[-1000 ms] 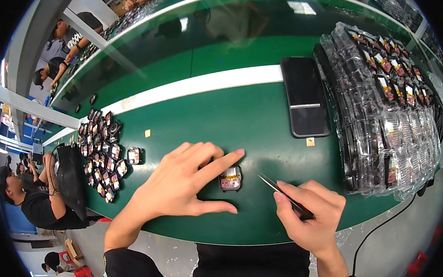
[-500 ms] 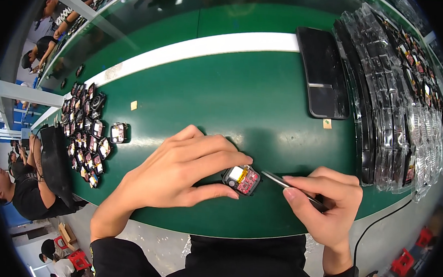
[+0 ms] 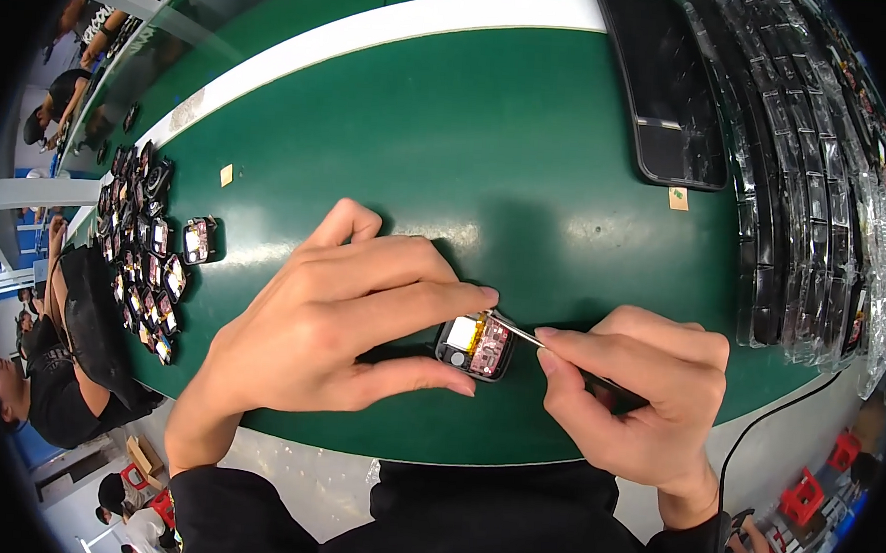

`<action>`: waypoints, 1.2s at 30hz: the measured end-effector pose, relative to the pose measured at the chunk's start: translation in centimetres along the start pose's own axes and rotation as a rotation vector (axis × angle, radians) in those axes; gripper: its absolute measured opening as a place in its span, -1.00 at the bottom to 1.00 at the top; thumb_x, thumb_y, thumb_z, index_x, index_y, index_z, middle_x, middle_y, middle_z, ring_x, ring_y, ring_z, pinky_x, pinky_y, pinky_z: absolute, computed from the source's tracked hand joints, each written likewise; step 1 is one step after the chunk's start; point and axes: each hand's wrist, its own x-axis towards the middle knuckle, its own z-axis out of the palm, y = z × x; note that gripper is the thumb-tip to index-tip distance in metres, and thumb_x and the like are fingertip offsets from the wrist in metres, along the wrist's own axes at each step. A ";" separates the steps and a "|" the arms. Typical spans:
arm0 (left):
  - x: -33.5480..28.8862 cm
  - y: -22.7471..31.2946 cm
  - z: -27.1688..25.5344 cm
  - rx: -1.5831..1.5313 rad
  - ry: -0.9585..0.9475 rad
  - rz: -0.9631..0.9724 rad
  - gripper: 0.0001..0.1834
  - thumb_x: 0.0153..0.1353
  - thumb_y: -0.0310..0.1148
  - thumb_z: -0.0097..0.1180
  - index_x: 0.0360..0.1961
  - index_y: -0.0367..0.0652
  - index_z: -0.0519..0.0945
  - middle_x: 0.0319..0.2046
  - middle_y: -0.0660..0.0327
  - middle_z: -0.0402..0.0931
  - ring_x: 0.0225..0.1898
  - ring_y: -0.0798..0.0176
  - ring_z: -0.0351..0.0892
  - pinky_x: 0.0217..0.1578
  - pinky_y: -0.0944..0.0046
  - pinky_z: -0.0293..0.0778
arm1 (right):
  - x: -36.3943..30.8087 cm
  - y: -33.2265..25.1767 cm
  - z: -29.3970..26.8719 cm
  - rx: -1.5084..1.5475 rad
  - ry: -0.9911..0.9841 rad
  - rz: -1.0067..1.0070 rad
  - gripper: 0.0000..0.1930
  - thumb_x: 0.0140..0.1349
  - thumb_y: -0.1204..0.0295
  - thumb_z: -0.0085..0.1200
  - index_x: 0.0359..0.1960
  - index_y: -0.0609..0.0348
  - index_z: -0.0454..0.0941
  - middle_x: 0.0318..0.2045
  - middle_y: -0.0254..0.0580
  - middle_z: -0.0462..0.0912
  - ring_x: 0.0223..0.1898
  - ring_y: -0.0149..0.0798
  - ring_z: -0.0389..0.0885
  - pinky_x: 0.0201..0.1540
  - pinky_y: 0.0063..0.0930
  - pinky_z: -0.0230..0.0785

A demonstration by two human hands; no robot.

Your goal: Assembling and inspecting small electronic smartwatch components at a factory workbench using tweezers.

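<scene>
On the green table (image 3: 420, 145), near its front edge, lies a small black watch case (image 3: 490, 365) with a reddish circuit board, a silvery-white block and yellow tape inside. My left hand (image 3: 330, 336) steadies it, thumb at the lower side and index fingertip at the top edge. Between thumb and fingers of my right hand (image 3: 647, 392) is a pair of slim metal tweezers (image 3: 522, 335). Their tip reaches the case's upper part, close to my left index fingertip. Whether the tip grips anything is too small to tell.
Many similar open cases (image 3: 144, 251) are heaped on the left, with a single case (image 3: 199, 241) beside them. At the far right stand a black tray (image 3: 673, 98) and stacked clear plastic trays (image 3: 798, 195). A black cable (image 3: 756, 418) hangs at the right. Co-workers sit at left.
The tweezers' tip has moved left and up, from beside the case onto its upper part. My left hand still holds the case. The whole view has shifted slightly.
</scene>
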 end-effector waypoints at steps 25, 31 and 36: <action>0.0 -1.2 -0.9 -0.069 -0.052 0.040 -0.34 -0.08 0.13 0.68 -0.04 -0.11 0.88 -0.23 0.30 0.82 -0.30 0.29 0.66 -0.19 0.15 0.11 | -0.2 0.3 0.2 0.008 0.002 -0.100 -0.72 0.01 0.77 0.47 -0.19 0.36 0.85 -0.58 -0.31 0.54 -0.66 -0.36 0.51 -0.62 -0.45 0.29; 0.2 -1.4 -0.9 -0.105 -0.070 0.051 -0.35 -0.06 0.12 0.67 -0.04 -0.11 0.88 -0.23 0.29 0.82 -0.31 0.30 0.65 -0.20 0.15 0.06 | -0.2 0.1 -0.2 0.039 -0.038 -0.066 -0.73 0.01 0.78 0.46 -0.20 0.37 0.84 -0.57 -0.29 0.58 -0.66 -0.35 0.53 -0.62 -0.45 0.31; 0.1 -1.0 -0.7 -0.092 -0.060 0.057 -0.34 -0.07 0.11 0.67 -0.03 -0.12 0.89 -0.26 0.29 0.80 -0.34 0.30 0.61 -0.19 0.15 0.06 | -0.3 0.2 -0.2 0.038 -0.057 -0.069 -0.72 -0.01 0.77 0.46 -0.20 0.37 0.84 -0.56 -0.28 0.60 -0.65 -0.34 0.54 -0.61 -0.44 0.32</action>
